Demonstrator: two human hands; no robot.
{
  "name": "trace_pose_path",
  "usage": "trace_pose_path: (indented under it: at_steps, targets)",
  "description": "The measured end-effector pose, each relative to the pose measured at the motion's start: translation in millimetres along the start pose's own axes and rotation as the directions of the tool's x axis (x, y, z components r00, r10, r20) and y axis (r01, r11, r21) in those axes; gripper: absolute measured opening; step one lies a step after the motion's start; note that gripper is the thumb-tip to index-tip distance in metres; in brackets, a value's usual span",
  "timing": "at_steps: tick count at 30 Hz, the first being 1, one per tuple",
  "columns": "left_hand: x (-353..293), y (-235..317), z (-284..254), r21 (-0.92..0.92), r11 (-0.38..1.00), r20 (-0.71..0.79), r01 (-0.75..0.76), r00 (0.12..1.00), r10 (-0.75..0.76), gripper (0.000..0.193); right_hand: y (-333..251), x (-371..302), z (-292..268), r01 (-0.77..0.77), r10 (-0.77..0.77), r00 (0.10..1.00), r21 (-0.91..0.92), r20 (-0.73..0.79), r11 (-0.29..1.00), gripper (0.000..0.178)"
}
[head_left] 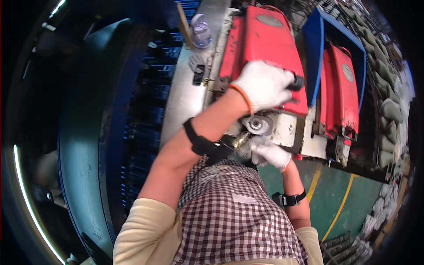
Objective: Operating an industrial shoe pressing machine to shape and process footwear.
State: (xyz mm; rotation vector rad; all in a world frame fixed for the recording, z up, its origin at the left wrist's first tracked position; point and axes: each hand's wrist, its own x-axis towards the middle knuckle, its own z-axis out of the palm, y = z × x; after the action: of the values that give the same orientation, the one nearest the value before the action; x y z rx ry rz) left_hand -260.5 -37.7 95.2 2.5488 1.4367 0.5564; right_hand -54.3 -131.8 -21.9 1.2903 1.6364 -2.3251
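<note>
Round metal fitting [258, 125]: just above right hand [271, 153]. Black knob [298, 83]: rightward of left hand [264, 86]. Fingers of both blurred; hold indeterminable.

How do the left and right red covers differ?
The left cover looks larger here than the right cover. The left hand is over the left cover; no hand is on the right cover. A blue frame stands around the right cover, not the left cover. Both are red with oval labels.

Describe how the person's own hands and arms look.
The left hand and right hand wear white gloves with orange cuff edges. Black straps with dark modules circle both forearms; beige sleeves end near the elbows.
</note>
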Motion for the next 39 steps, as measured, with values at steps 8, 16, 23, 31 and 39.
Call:
trace_pose_path:
  at_steps: [8,16,23,31,39]
  targets:
    - [33,-39,-68,0.198,0.914,-0.649,-0.356,0.651,0.394,0.048,-46,93,-55,-0.003,-0.614,0.421,-0.677,-0.668,0.736,0.074]
    - [-17,-11,-40,0.000,0.933,-0.684,-0.361,0.681,0.263,0.045,-20,193,-118,-0.417,-0.865,0.058,-0.800,-0.498,0.432,0.091]
    - [-199,-37,75,-0.978,-0.025,0.181,0.209,0.778,-0.602,0.068,-48,106,-70,0.625,-0.384,0.763,0.441,-0.520,0.644,0.043]
    - [-242,-55,94,-0.759,-0.545,0.250,-0.357,0.614,-0.749,0.055,-89,99,83,0.500,-0.510,0.854,-0.110,-0.098,0.859,0.066]
    - [-369,-165,121,-0.846,-0.370,0.476,-0.385,-0.231,-0.848,0.045,-39,86,27,0.309,-0.877,0.289,-0.830,-0.384,0.465,0.034]
